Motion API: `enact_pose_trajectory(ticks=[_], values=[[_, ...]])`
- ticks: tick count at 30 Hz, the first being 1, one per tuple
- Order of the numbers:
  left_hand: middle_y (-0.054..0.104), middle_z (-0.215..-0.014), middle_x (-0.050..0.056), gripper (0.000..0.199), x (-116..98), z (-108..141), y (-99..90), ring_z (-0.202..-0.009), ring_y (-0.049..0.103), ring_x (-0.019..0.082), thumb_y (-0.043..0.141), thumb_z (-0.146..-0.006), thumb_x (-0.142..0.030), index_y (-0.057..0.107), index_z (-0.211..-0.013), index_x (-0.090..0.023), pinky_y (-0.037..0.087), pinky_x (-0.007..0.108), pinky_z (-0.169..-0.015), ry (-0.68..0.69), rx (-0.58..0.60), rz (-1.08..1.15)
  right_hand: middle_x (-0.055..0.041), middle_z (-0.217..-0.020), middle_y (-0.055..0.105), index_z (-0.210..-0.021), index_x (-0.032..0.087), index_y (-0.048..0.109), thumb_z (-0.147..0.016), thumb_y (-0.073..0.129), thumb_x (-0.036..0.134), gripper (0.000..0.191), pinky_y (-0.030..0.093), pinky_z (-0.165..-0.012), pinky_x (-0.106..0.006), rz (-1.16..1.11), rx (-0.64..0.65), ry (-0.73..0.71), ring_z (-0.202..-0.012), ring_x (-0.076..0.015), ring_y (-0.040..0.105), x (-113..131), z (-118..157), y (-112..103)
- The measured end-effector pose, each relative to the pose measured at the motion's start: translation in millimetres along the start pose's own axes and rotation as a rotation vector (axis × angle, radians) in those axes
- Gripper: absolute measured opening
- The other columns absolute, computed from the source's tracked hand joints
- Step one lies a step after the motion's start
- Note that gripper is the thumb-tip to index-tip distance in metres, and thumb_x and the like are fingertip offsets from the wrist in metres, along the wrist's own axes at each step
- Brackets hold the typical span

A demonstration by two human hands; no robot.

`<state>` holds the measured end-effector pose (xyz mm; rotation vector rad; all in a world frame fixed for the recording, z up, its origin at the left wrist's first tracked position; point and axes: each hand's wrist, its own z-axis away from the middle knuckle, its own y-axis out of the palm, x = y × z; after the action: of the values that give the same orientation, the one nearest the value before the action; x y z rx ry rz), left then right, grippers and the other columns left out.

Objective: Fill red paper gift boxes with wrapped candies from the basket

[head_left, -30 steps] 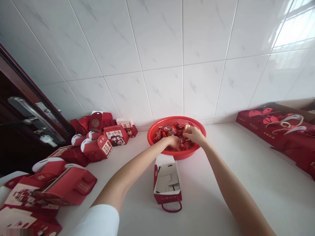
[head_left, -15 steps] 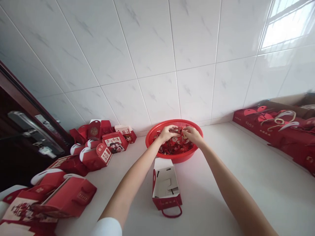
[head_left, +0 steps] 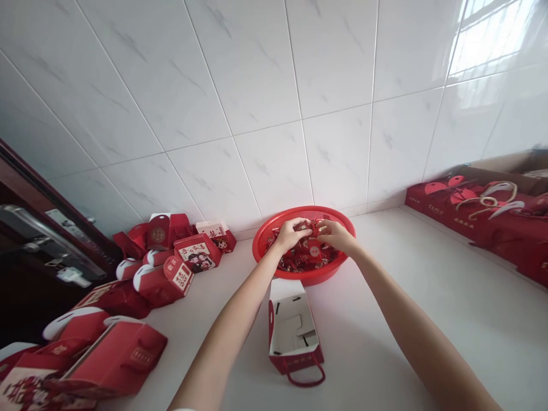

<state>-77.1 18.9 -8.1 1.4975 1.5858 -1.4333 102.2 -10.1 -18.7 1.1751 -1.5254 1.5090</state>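
Both hands are over a red plastic basket (head_left: 314, 278) that holds many small red-wrapped pieces (head_left: 314, 251). My left hand (head_left: 292, 234) is at the left part of the pile, its fingers bent together; what they hold, if anything, is too small to name. Close to it on the right, my right hand (head_left: 336, 235) has its fingers curved and slightly apart over the wrappers, with nothing visible in it. An open red box (head_left: 295, 328), white inside and with nothing in it, lies in front of the basket, its cord handle towards me.
Several red gift boxes (head_left: 160, 279) crowd the left side of the white counter (head_left: 368, 342). At the right stands a long row of red bags (head_left: 479, 211) beside a carton. A tiled wall (head_left: 274, 165) rises behind; a dark door (head_left: 38, 268) is at the left.
The view has shifted slightly. My right hand's fingers have spread a little, and a red packet with a round emblem now shows more fully below the hands.
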Motion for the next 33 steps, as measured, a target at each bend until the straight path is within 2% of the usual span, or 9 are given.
enact_pose_trajectory(ticks=[3,6,8,11,18,23,27,31,33], values=[[0.075,-0.097,0.006,0.021,1.5,-0.5,-0.6,-0.094,0.068,0.021,0.075,-0.073,-0.02,0.074,-0.093,-0.017,0.054,0.034,-0.087,-0.039,-0.069,-0.025,-0.0038,-0.089,0.072,-0.111,0.018,0.067,-0.074,0.066,0.008,0.038,0.053,-0.066,-0.027,0.053,-0.034,0.009,-0.076,-0.0181,0.068,-2.3,-2.0,1.9],[0.074,-0.109,0.009,0.034,3.6,0.0,-2.0,-0.102,0.068,0.022,0.08,-0.069,-0.017,0.073,-0.103,-0.017,0.054,0.033,-0.091,-0.107,-0.122,-0.07,-0.0051,-0.094,0.072,-0.111,0.018,0.067,-0.075,0.065,0.009,0.038,0.053,-0.07,-0.027,0.106,-0.046,0.005,-0.081,-0.0183,0.069,-4.4,-2.9,2.9],[0.073,-0.111,0.011,0.044,5.0,0.9,-2.5,-0.101,0.068,0.023,0.082,-0.07,-0.022,0.071,-0.113,-0.016,0.054,0.033,-0.089,-0.199,-0.119,-0.113,-0.0053,-0.097,0.072,-0.112,0.019,0.067,-0.076,0.064,0.01,0.037,0.054,-0.072,-0.027,0.132,-0.039,-0.002,-0.083,-0.0183,0.069,-5.8,-2.7,2.9],[0.075,-0.098,0.01,0.039,7.7,1.6,-2.1,-0.089,0.07,0.022,0.075,-0.079,-0.024,0.069,-0.116,-0.014,0.056,0.034,-0.083,-0.288,-0.072,-0.168,-0.0072,-0.103,0.072,-0.115,0.019,0.066,-0.078,0.064,0.013,0.038,0.054,-0.074,-0.028,0.162,-0.03,-0.011,-0.087,-0.0194,0.069,-7.5,-2.1,2.5],[0.075,-0.103,0.01,0.036,12.5,-1.4,-1.2,-0.098,0.07,0.021,0.063,-0.075,0.002,0.072,-0.105,-0.013,0.056,0.034,-0.089,-0.218,-0.052,-0.15,-0.0077,-0.101,0.073,-0.115,0.019,0.066,-0.077,0.066,0.015,0.039,0.053,-0.073,-0.029,0.209,-0.046,-0.022,-0.088,-0.0214,0.069,-8.6,-3.1,3.0],[0.075,-0.102,0.011,0.035,9.0,-0.7,0.0,-0.101,0.07,0.022,0.065,-0.075,0.002,0.071,-0.107,-0.013,0.055,0.038,-0.094,-0.093,0.023,-0.055,-0.0069,-0.096,0.073,-0.107,0.019,0.067,-0.08,0.068,0.024,0.027,0.052,-0.073,-0.03,0.232,-0.041,-0.016,-0.089,-0.0224,0.069,-2.8,0.2,1.9],[0.075,-0.104,0.01,0.037,8.2,-0.1,1.4,-0.103,0.069,0.021,0.066,-0.077,-0.003,0.07,-0.112,-0.014,0.055,0.037,-0.095,0.012,0.106,0.005,-0.0028,-0.083,0.07,-0.082,0.021,0.064,-0.077,0.07,0.027,0.009,0.05,-0.068,-0.029,0.232,-0.064,-0.039,-0.081,-0.0213,0.068,2.4,3.6,0.5],[0.075,-0.108,0.009,0.035,9.0,0.1,2.8,-0.106,0.068,0.022,0.061,-0.075,-0.002,0.072,-0.106,-0.015,0.053,0.035,-0.095,0.007,0.086,-0.154,0.0001,-0.072,0.066,-0.072,0.022,0.057,-0.075,0.067,0.02,0.011,0.048,-0.061,-0.026,0.178,-0.146,-0.038,-0.072,-0.0185,0.065,3.1,4.5,-0.5],[0.076,-0.102,0.007,0.03,9.9,1.4,3.7,-0.101,0.069,0.023,0.062,-0.072,-0.005,0.074,-0.097,-0.017,0.053,0.033,-0.092,-0.017,0.168,-0.299,0.0003,-0.072,0.066,-0.074,0.022,0.056,-0.076,0.064,0.02,0.009,0.047,-0.057,-0.025,0.179,-0.184,-0.036,-0.069,-0.0171,0.064,2.3,4.2,-0.8]])
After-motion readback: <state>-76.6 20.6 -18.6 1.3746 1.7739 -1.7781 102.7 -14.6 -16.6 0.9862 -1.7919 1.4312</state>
